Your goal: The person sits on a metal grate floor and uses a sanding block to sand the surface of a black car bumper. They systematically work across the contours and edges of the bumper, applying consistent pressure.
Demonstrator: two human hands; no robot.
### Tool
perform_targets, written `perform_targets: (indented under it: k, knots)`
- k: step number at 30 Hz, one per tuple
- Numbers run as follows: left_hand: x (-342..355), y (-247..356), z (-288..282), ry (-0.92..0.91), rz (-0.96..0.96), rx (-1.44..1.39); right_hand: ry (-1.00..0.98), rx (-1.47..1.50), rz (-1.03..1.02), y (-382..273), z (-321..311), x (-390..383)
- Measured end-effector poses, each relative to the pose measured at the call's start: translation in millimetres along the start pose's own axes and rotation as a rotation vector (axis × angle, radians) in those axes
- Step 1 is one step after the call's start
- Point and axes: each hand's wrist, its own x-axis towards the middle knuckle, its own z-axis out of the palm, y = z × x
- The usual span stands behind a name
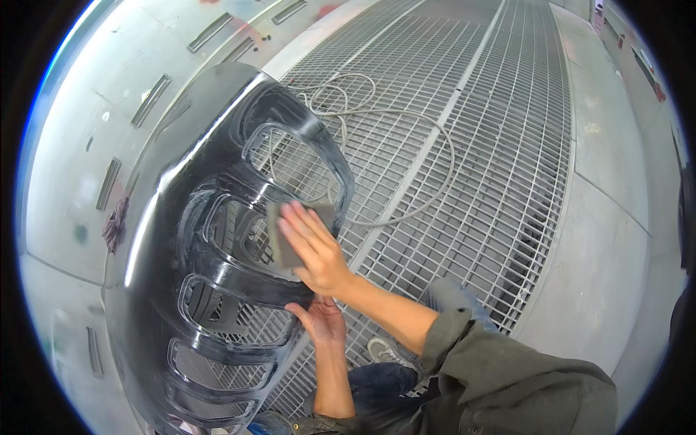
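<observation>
A large glossy black car grille panel (156, 290) with a row of openings stands along the left side. Pale, scuffed streaks mark the bars and rims around its openings. My right hand (315, 250) lies with fingers stretched over a grey-green abrasive pad (280, 243), pressing it against the panel beside a middle opening; the fingers look slightly blurred. Just below, my left hand (324, 321) grips the inner edge of a bar, thumb on top. Its other fingers are partly hidden under the edge.
Metal floor grating (500, 145) stretches to the far end. A pale hose (442, 167) loops over it beyond the panel. A crumpled purplish rag (114, 225) is at the panel's left side, by the pale wall (65, 188). My shoe (388, 351) stands on the grating.
</observation>
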Motion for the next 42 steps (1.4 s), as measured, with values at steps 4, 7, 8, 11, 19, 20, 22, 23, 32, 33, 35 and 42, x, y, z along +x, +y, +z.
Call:
perform_targets:
  k: [4,7,8,11,19,20,22,23,32,33,35,42]
  knots:
    - [-4,8,5,-0.084,-0.078,0.007,0.065,0.057,0.334,-16,10,-68]
    - [2,6,-10,-0.046,-0.076,0.0,0.13,0.071,0.448,-16,17,-67]
    - [3,4,-9,0.013,-0.021,0.014,0.189,0.061,0.503,-1,19,-56]
    - [8,-2,-2,0.105,0.075,0.005,0.233,0.007,0.581,21,14,-33]
    - [3,0,2,0.011,0.048,-0.095,0.29,0.057,0.742,7,25,-36]
    - [7,-3,-2,0.08,0.063,-0.091,0.339,0.048,0.798,21,20,-22]
    - [9,-2,-8,0.055,0.031,-0.12,0.363,0.038,0.813,36,18,-11]
    - [9,-2,-10,0.042,0.014,-0.134,0.375,0.033,0.82,40,17,-9]
    - [3,-1,6,0.014,0.055,-0.116,0.311,-0.099,0.746,68,3,-15]
    - [4,0,8,0.027,0.073,-0.111,0.263,-0.118,0.689,60,8,-28]
    - [2,-3,10,0.058,0.093,-0.104,0.166,-0.17,0.585,51,6,-58]
    - [2,-1,14,0.055,0.08,-0.164,0.215,-0.211,0.396,79,-12,-10]
